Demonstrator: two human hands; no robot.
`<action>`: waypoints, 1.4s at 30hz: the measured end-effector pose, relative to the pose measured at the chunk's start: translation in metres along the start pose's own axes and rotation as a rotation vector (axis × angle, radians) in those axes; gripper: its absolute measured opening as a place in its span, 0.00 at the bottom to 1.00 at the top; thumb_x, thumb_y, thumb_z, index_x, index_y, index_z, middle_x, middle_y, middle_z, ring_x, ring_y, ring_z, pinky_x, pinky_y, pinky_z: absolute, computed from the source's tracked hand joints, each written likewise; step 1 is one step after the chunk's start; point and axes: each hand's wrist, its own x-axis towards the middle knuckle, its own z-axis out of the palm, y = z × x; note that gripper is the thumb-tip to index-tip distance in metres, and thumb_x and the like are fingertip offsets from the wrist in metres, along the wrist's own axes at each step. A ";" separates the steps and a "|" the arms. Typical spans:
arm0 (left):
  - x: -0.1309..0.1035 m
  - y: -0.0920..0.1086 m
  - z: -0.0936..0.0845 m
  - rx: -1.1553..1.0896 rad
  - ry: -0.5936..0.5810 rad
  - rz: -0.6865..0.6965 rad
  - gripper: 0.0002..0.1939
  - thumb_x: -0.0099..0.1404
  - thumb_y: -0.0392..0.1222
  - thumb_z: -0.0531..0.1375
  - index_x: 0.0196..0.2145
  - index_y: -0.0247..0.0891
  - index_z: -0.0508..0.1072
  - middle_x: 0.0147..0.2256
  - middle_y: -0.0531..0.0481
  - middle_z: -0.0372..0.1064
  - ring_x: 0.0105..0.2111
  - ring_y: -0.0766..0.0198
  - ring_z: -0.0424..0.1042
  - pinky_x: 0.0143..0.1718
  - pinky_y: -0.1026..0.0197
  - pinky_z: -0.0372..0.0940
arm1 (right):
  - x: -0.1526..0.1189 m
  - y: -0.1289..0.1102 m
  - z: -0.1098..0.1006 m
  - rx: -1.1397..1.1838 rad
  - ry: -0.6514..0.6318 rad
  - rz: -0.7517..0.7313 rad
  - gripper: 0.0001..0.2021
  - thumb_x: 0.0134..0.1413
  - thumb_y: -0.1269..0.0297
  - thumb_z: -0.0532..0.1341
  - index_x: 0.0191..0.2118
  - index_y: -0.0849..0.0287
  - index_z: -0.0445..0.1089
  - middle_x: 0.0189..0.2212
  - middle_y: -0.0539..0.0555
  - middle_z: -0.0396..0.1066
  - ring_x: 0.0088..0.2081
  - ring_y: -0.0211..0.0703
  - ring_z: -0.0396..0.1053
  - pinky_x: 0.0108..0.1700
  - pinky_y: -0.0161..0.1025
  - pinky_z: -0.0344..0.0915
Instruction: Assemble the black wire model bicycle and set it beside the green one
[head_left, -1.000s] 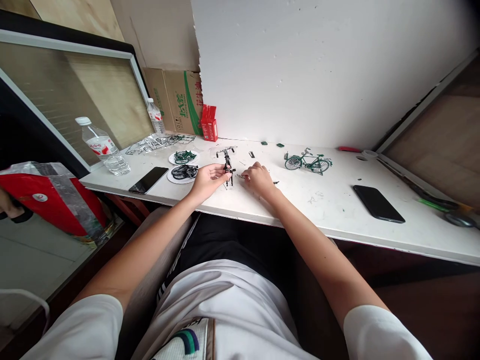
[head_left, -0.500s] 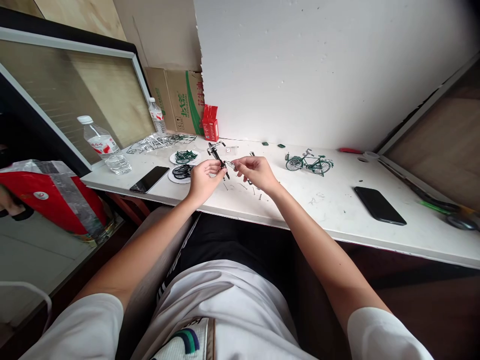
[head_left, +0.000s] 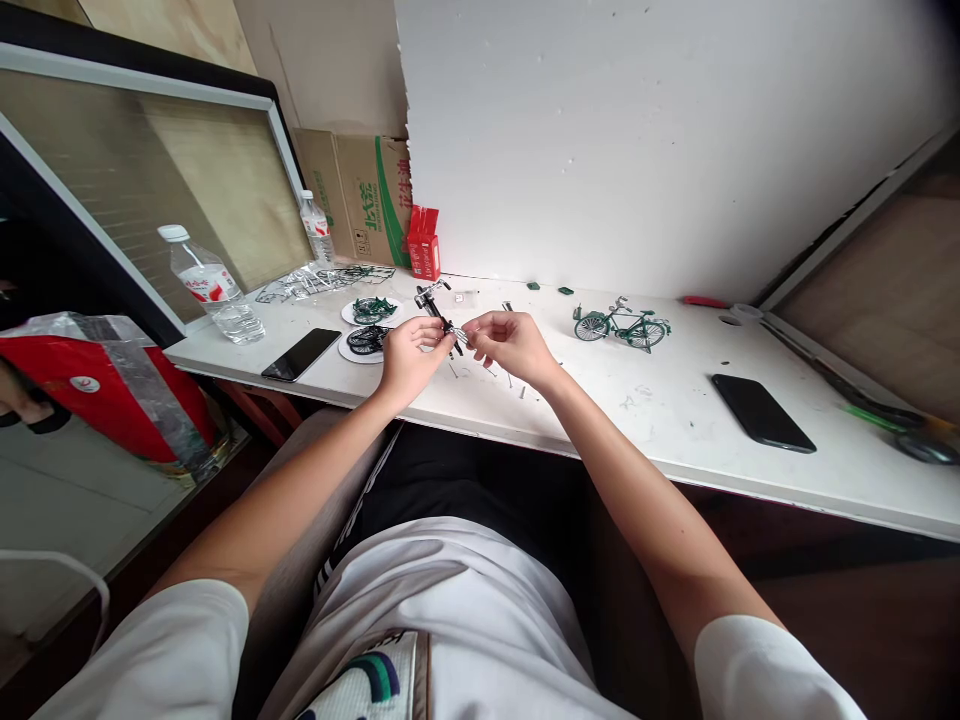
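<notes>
The left hand (head_left: 411, 362) pinches a black model bicycle frame (head_left: 430, 302) between thumb and fingers, tilted above the bench (head_left: 667, 385) with its handlebar end up and away from the person. The right hand (head_left: 514, 348) has thumb and forefinger together on a small silvery part (head_left: 460, 338), held right against the lower end of the frame; whether the two are joined cannot be told. Below the right hand lie loose thin pieces (head_left: 523, 392). Just left of the left hand, a white plate (head_left: 346, 350) carries black wheels (head_left: 367, 342), and behind it a second plate (head_left: 346, 313) carries green parts (head_left: 373, 309). Well to the right stands a green model bicycle (head_left: 622, 325), with a black phone (head_left: 762, 412) nearer the bench's front edge. Another phone (head_left: 301, 355) lies left of the plates. Farther back are a red box (head_left: 424, 245), a cardboard carton (head_left: 367, 195) and two water bottles (head_left: 217, 297).
</notes>
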 end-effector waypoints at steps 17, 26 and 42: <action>-0.001 -0.002 0.003 -0.013 -0.010 0.009 0.23 0.54 0.49 0.80 0.42 0.36 0.80 0.36 0.43 0.82 0.35 0.60 0.81 0.41 0.58 0.76 | -0.001 -0.002 0.013 0.149 0.083 0.067 0.10 0.52 0.65 0.77 0.38 0.63 0.82 0.32 0.54 0.82 0.29 0.38 0.78 0.35 0.34 0.81; -0.001 -0.004 0.003 -0.011 -0.005 0.015 0.22 0.54 0.49 0.79 0.41 0.36 0.80 0.35 0.44 0.82 0.34 0.60 0.81 0.40 0.59 0.76 | 0.000 0.000 0.013 0.151 0.081 0.067 0.13 0.49 0.61 0.79 0.38 0.62 0.82 0.33 0.54 0.82 0.30 0.39 0.80 0.37 0.36 0.83; -0.001 -0.004 0.003 0.000 -0.014 0.016 0.22 0.54 0.49 0.79 0.41 0.37 0.79 0.35 0.44 0.82 0.34 0.60 0.81 0.40 0.58 0.76 | -0.001 -0.002 0.014 0.146 0.088 0.085 0.12 0.51 0.61 0.79 0.37 0.62 0.81 0.33 0.54 0.83 0.31 0.40 0.81 0.39 0.36 0.84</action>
